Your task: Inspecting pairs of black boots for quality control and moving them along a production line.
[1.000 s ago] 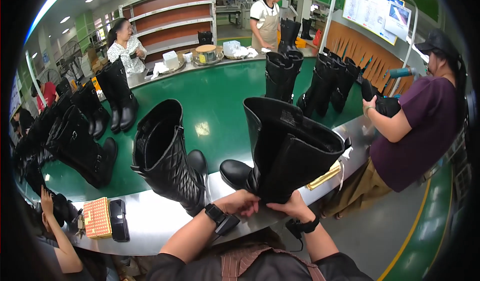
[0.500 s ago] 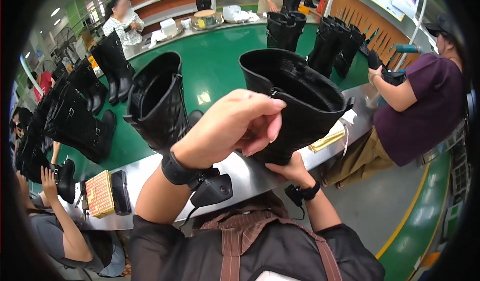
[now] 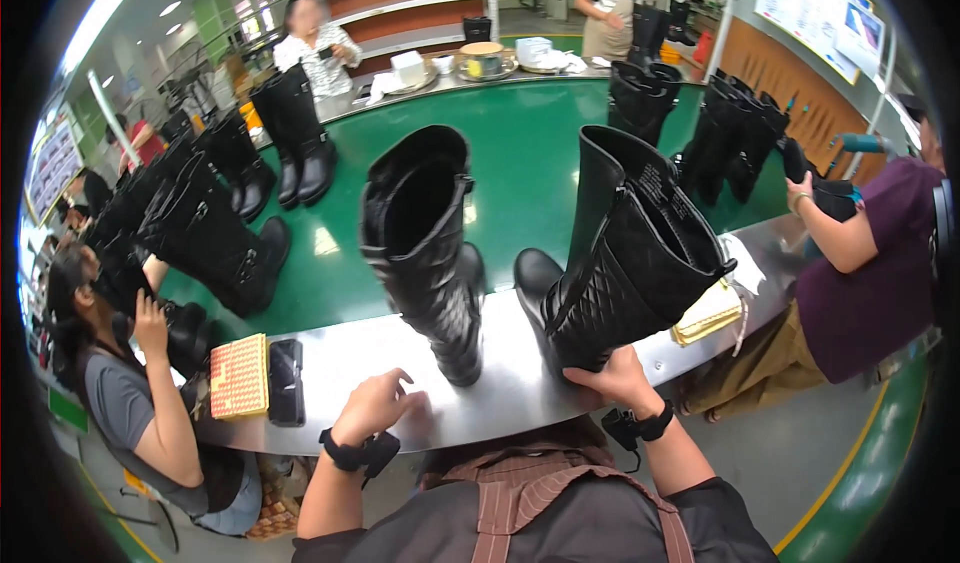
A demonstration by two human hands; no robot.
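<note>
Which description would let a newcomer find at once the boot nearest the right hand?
Find the green table, then its near steel edge. The boot is there, right of another boot. Unlike that neighbour, its toe angles left and the right hand is at its heel.

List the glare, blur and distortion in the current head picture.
Head view: glare whitens the steel table edge and spots the green tabletop; same view, motion seems to smear the left hand's fingers; also there, fisheye bending curves that edge, and the picture's corners go black.
</note>
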